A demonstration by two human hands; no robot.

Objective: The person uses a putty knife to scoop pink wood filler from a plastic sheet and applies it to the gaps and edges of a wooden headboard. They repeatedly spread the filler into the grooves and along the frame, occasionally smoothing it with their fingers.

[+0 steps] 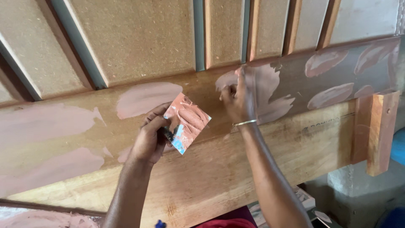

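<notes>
I see the left hand's fingers pinched closed on one corner of a small square card, held just above the long wooden board. The card looks thin, light and a little bendy, slick with pinkish-brown putty; its clean edge is the place to grip. The right hand presses curled fingers against the board's upper edge, probably clamping a thin scraper, though I cannot tell. Putty patches dot the board around both hands.

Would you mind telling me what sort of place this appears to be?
Probably a carpentry workshop: a wooden plank patched with pinkish filler, fibreboard panels behind it, and a putty-laden square card in the left hand.
</notes>
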